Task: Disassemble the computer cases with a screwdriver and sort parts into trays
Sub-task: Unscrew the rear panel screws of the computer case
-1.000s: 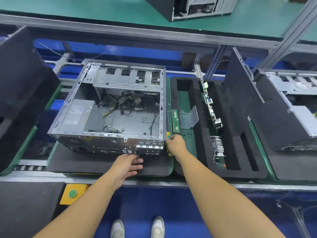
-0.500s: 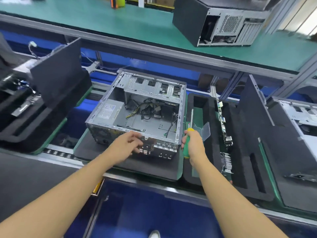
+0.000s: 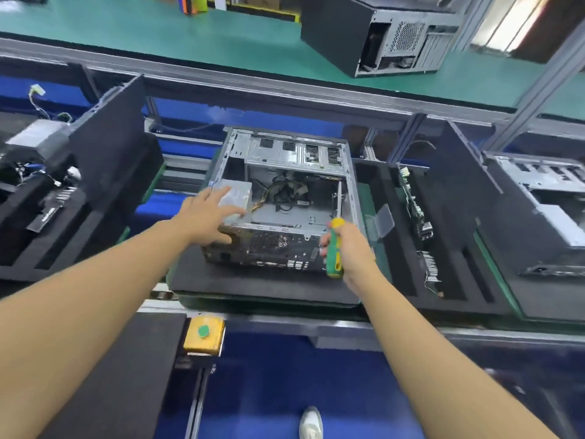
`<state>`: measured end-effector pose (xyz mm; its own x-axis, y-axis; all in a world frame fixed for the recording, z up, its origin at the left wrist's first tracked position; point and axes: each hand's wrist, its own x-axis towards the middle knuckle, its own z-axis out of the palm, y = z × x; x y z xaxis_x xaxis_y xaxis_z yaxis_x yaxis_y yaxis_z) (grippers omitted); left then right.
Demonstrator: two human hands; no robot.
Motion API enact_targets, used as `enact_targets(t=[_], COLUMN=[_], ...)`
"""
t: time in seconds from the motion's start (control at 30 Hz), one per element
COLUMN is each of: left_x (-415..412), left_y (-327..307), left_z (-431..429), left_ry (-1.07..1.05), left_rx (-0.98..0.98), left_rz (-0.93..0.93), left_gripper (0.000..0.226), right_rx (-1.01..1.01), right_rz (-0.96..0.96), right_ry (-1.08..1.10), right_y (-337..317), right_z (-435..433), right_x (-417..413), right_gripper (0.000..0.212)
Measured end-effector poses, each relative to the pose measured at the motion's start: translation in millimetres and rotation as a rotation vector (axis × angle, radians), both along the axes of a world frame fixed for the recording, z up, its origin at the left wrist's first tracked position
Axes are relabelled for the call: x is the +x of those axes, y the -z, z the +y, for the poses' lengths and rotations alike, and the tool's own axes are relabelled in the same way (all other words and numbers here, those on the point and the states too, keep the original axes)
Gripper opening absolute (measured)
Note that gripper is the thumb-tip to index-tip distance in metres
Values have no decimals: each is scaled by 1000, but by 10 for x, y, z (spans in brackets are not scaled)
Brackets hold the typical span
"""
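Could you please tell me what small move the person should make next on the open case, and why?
Probably lower the left hand flat onto the power supply to steady it. That hand is spread open just above it, while the right hand already grips the screwdriver, shaft pointing into the open case. Which screw comes next is too blurred to tell.

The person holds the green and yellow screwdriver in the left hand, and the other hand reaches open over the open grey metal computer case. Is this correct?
Not quite. The head view shows the green and yellow screwdriver held in the right hand, not the left. The left hand is the one reaching open over the open grey metal computer case. The rest is correct.
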<state>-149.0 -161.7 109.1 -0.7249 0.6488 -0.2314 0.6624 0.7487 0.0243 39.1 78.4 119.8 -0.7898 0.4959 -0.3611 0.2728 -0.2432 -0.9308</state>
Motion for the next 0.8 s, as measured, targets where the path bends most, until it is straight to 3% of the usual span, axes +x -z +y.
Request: enact_targets(t=[0.13,0.33,0.8], left_x=[-18,100,536], left_y=[211,299,302], left_z=[-38,-21,114], left_ry=[-74,-138,-155], left_rx=[129,195,111], left_rz=[-133,-45,-9], left_gripper=[97,81,67], right_rx=[-61,-56,-64], right_rz=[55,41,-98], right_ry=[-30,-62,-165], right_y=[66,121,468], right_z=[-411,-833,-1484], right_x=[80,131,425], right_gripper=[9,12,22])
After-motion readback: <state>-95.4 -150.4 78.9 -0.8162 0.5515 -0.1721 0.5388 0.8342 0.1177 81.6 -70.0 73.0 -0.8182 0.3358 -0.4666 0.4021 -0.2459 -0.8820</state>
